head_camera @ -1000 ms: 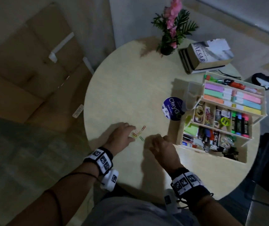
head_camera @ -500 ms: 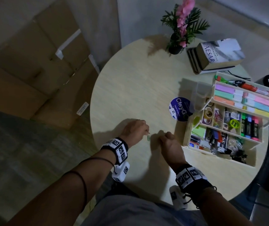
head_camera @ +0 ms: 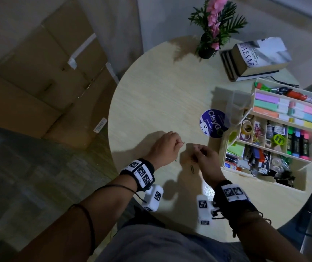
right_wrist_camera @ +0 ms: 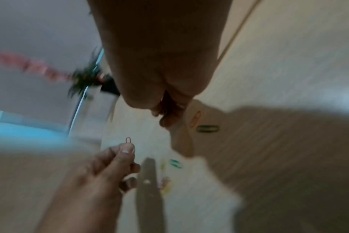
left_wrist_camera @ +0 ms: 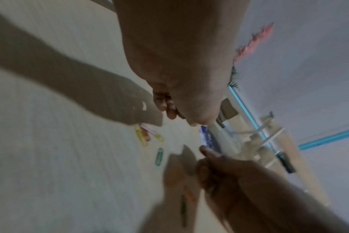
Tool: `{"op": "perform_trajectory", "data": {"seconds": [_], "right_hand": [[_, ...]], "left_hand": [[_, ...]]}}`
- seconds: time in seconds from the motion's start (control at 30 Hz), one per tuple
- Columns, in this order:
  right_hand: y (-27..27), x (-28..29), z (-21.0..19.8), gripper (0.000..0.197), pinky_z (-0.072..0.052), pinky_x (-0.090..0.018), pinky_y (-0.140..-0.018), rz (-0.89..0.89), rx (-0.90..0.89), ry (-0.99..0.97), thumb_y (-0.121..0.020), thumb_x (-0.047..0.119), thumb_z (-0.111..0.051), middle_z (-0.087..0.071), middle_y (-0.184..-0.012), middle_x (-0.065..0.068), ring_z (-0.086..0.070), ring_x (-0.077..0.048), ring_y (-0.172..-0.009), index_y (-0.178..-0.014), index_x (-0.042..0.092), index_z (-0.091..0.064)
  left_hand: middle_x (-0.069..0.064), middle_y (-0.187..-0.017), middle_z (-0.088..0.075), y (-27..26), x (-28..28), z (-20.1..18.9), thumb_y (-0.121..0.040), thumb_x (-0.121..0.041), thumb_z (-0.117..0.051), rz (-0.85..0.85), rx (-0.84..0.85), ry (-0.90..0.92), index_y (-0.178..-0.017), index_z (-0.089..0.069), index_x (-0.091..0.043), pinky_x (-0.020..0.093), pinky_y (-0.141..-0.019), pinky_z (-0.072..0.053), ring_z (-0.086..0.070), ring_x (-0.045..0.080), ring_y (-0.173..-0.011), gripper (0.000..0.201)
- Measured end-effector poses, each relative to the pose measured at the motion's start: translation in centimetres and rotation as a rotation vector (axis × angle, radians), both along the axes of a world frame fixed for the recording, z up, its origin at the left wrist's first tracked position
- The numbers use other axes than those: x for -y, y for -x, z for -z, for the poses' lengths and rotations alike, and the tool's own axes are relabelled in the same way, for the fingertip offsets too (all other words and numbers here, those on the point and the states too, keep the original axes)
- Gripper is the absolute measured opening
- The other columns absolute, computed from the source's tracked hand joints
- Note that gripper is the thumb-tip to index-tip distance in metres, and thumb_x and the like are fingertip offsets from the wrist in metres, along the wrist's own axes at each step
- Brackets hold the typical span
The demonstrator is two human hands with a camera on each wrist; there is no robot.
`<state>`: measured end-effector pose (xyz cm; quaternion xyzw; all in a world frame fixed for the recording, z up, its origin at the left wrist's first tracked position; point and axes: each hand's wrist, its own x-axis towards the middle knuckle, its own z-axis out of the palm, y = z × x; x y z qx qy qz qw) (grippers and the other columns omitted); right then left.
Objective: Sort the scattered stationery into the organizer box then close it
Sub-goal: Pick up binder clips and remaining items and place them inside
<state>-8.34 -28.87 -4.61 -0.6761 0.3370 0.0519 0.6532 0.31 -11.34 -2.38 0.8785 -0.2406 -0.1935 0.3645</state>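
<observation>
Left hand [head_camera: 165, 146] pinched one paper clip [right_wrist_camera: 128, 140]; right hand [head_camera: 205, 157] was curled, contents unclear. Several loose clips [left_wrist_camera: 149, 135] remained on the worktop [head_camera: 161, 95]; organizer box [head_camera: 246, 172] stood open, mostly filled.

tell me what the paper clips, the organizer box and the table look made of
Paper clips: thin bent wire, apparently colour-coated in green, yellow and orange.
Organizer box: probably plastic, with smooth cream walls, thin dividers and a see-through part at its left.
Table: pale wood-grain top, matte; whether laminate or real wood is unclear.
</observation>
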Motion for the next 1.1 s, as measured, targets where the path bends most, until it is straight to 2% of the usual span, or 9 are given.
{"op": "perform_trajectory", "data": {"seconds": [0.1,0.23,0.33,0.4,0.5,0.57,0.83,1.0,1.1], "right_hand": [[-1.0,-1.3,-2.9,0.026,-0.049,-0.022,-0.05,0.201,-0.077,-0.638,-0.102,0.006,-0.043,-0.07,-0.082,-0.013,-0.061,-0.019,-0.063,-0.102,-0.004,-0.067],[-1.7,-1.3,-4.5,0.04,-0.051,-0.022,-0.044,0.302,-0.138,-0.961,-0.107,0.025,-0.036,-0.067,-0.077,-0.007,-0.063,-0.016,-0.055,-0.09,0.006,-0.067],[-1.3,-0.4,-3.8,0.034,-0.039,-0.023,-0.048,0.14,-0.195,-0.626,-0.107,0.025,-0.043,-0.056,-0.073,-0.006,-0.051,-0.016,-0.054,-0.085,0.009,-0.064],[-0.3,0.6,-2.6,0.034,-0.036,-0.026,-0.05,-0.029,-0.182,-0.178,-0.105,0.022,-0.053,-0.055,-0.067,-0.007,-0.048,-0.018,-0.054,-0.084,0.001,-0.069],[1.7,1.7,-1.6,0.022,-0.04,-0.027,-0.055,-0.37,-0.091,0.423,-0.098,0.019,-0.067,-0.063,-0.064,-0.001,-0.052,-0.013,-0.055,-0.084,0.005,-0.076],[3.0,1.7,-1.3,0.011,-0.042,-0.021,-0.055,-0.517,-0.048,0.624,-0.094,0.018,-0.07,-0.067,-0.068,0.004,-0.056,-0.006,-0.058,-0.085,0.017,-0.077],[4.9,-0.1,-1.4,0.012,-0.048,-0.028,-0.061,-0.601,0.053,0.838,-0.089,0.013,-0.075,-0.074,-0.082,0.004,-0.066,-0.015,-0.067,-0.088,0.025,-0.075],[5.8,0.1,-1.8,0.015,-0.042,-0.008,-0.067,-0.525,0.083,0.8,-0.097,0.012,-0.07,-0.077,-0.089,0.003,-0.063,-0.006,-0.072,-0.097,0.022,-0.081],[5.8,-0.2,-1.8,0.014,-0.048,-0.022,-0.073,-0.518,0.057,0.794,-0.096,0.009,-0.071,-0.079,-0.092,-0.002,-0.067,-0.012,-0.075,-0.104,0.015,-0.082]], "left_hand": [[-0.005,-0.096,-0.059,0.9,1.5,-2.4,-0.094,-0.022,-0.074,0.052,-0.007,0.133,-0.095,-0.07,-0.017,0.027,-0.07,-0.055,-0.059,0.008,-0.085,0.006],[-0.006,-0.1,-0.06,0.6,1.8,-3.8,-0.091,-0.026,-0.079,0.152,0.003,0.184,-0.108,-0.077,-0.021,0.028,-0.074,-0.057,-0.062,0.008,-0.087,0.018],[-0.002,-0.107,-0.061,-1.1,-0.6,-2.8,-0.096,-0.005,-0.067,0.009,0.015,0.164,-0.112,-0.074,-0.017,0.019,-0.077,-0.053,-0.062,0.006,-0.09,0.021],[0.001,-0.117,-0.06,-2.1,-2.9,-1.3,-0.095,0.0,-0.065,-0.01,-0.006,-0.027,-0.119,-0.071,-0.016,0.033,-0.088,-0.057,-0.065,0.017,-0.103,0.029],[0.002,-0.125,-0.057,-2.0,-5.2,0.7,-0.087,-0.014,-0.081,0.135,-0.054,-0.246,-0.134,-0.064,-0.017,0.037,-0.095,-0.054,-0.06,0.021,-0.11,0.05],[-0.002,-0.122,-0.057,-1.4,-5.4,1.4,-0.081,-0.026,-0.088,0.194,-0.048,-0.272,-0.136,-0.063,-0.019,0.033,-0.09,-0.051,-0.056,0.018,-0.108,0.061],[0.0,-0.099,-0.069,-0.5,-3.7,1.5,-0.085,-0.026,-0.084,0.171,0.004,-0.256,-0.107,-0.079,-0.017,0.028,-0.071,-0.043,-0.065,0.022,-0.093,0.024],[0.001,-0.095,-0.067,-0.6,-2.9,1.4,-0.091,-0.021,-0.08,0.168,0.02,-0.308,-0.093,-0.079,-0.016,0.028,-0.067,-0.043,-0.065,0.022,-0.089,0.005],[0.002,-0.1,-0.064,-0.4,-2.5,1.1,-0.093,-0.018,-0.077,0.188,0.049,-0.361,-0.093,-0.076,-0.016,0.035,-0.072,-0.05,-0.064,0.024,-0.094,0.002]]}}
